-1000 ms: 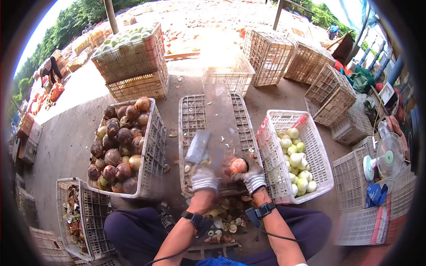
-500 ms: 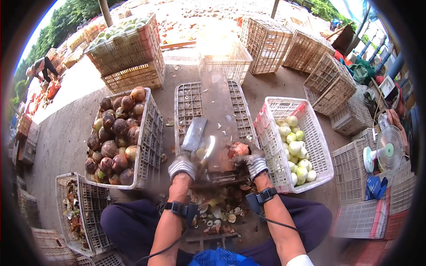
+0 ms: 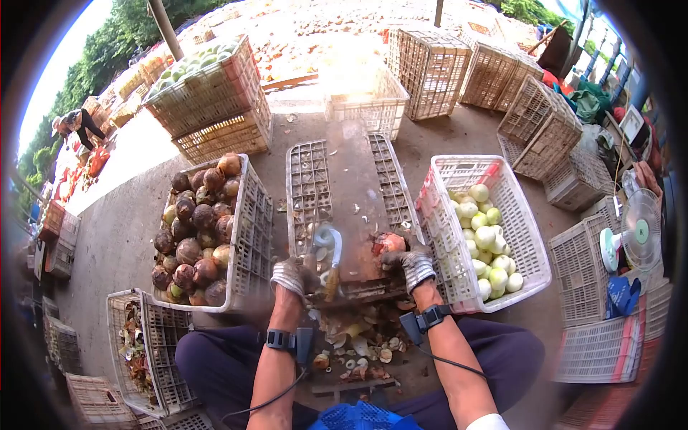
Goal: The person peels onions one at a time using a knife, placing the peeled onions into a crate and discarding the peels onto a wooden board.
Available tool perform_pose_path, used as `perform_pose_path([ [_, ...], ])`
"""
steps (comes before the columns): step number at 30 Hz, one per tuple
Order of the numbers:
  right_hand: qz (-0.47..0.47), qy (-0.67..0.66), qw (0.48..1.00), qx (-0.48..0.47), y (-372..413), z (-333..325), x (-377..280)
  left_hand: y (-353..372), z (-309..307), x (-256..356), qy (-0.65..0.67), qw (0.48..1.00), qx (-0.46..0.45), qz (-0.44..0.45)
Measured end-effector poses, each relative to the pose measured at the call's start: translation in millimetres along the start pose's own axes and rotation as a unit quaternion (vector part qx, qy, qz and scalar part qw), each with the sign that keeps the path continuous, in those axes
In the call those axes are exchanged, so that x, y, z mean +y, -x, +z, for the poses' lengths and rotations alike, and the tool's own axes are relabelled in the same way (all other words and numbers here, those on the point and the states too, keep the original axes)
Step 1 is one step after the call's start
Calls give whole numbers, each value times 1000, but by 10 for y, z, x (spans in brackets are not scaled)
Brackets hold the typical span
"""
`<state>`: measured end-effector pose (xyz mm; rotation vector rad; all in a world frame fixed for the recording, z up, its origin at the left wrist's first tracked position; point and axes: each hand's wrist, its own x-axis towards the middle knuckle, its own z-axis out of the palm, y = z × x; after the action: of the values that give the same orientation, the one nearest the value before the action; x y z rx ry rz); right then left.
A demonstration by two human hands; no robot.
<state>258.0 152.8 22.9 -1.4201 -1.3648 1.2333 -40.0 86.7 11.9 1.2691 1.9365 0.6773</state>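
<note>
My left hand (image 3: 295, 276), in a dirty grey-and-white glove, is closed at the left of a worn plank (image 3: 351, 186). It grips a cleaver (image 3: 314, 218), its blade turned nearly edge-on and thin to see. Just right of that hand lies a curved knife (image 3: 332, 281) with a pale blade and wooden handle. My right hand (image 3: 412, 264), gloved too, is closed round a reddish-brown onion (image 3: 389, 244) at the plank's right edge. Its fingers partly hide the onion.
A crate (image 3: 240, 276) of unpeeled onions (image 3: 188, 251) stands left; a crate (image 3: 534, 247) of peeled onions (image 3: 487, 236) stands right. Peelings (image 3: 362, 351) litter the floor between my legs. Stacked crates (image 3: 430, 72) and a fan (image 3: 640, 229) stand around. A person (image 3: 79, 129) bends far left.
The cleaver's blade has turned from broad side showing to nearly edge-on. The right hand stays on the onion at the plank. The whole view has shifted slightly.
</note>
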Motion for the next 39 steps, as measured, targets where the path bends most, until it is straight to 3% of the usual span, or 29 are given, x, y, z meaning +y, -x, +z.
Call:
perform_pose_path([
  [3, 6, -7, 1000, -2, 11, 6, -3, 214, 15, 248, 84, 995, 18, -59],
  [5, -13, 51, 999, 0, -154, 22, 288, 366, 47, 329, -40, 985, 144, 81],
  [6, -20, 80, 997, 1, -196, 30, 411, 421, 51, 396, -145, 968, 139, 151],
  [7, -15, 97, 995, 19, -135, 32, 327, 433, 150, 332, -152, 931, 151, 297],
  [8, -10, 113, 993, 36, -70, 33, 241, 378, 353, 133, -50, 962, 105, 245],
  [10, -1, 125, 991, 53, -28, 89, 201, 473, 432, 338, -171, 945, 35, 277],
  [12, 7, 123, 991, 54, -52, 112, 244, 516, 511, 539, -285, 929, -8, 237],
  [14, 20, 175, 983, 42, -6, 47, 20, 556, 539, 742, -280, 949, 17, 142],
  [15, 29, 199, 979, 35, 36, 26, -48, 598, 510, 986, -221, 973, 59, 36],
  [16, 15, 197, 976, 87, -13, 78, 80, 633, 495, 1119, -160, 979, 100, -73],
  [19, 37, 167, 985, 33, -24, -10, 86, 644, 426, 1112, -127, 985, 100, -66],
  [20, 63, 132, 989, 27, 1, -13, 25, 604, 410, 1083, -163, 981, 63, -84],
  [22, 48, 137, 989, 14, 40, -19, -122, 543, 450, 1037, -221, 974, 48, -33],
  [24, 13, 141, 989, 38, 178, -19, -406, 383, 623, 787, -339, 940, 14, 26],
  [27, 68, 74, 995, 0, 118, -24, -264, -253, 1163, 6, -587, 796, -61, 137],
  [28, -1, 126, 991, 50, -69, 21, 223, -23, 964, 298, -636, 747, -63, 183],
  [29, 5, 67, 997, 33, -132, 28, 433, 220, 753, 612, -681, 693, -58, 229],
  [31, 14, -48, 999, 0, -130, 10, 351, 168, 850, 398, -451, 876, -3, 172],
  [32, 22, -29, 998, 53, 71, -37, 176, 159, 891, 278, -317, 938, 26, 137],
  [33, 42, 31, 998, 39, 183, -112, -4, 177, 929, 165, -175, 978, 53, 97],
  [35, 80, 153, 985, 8, 311, -177, -194, 278, 991, 12, -64, 984, 114, 123],
  [36, 81, 145, 986, 10, 342, -173, -234, 349, 986, 8, -99, 965, 149, 192],
  [39, 81, 123, 989, 21, 542, -141, -271, 478, 877, 74, -65, 978, 116, 158],
])
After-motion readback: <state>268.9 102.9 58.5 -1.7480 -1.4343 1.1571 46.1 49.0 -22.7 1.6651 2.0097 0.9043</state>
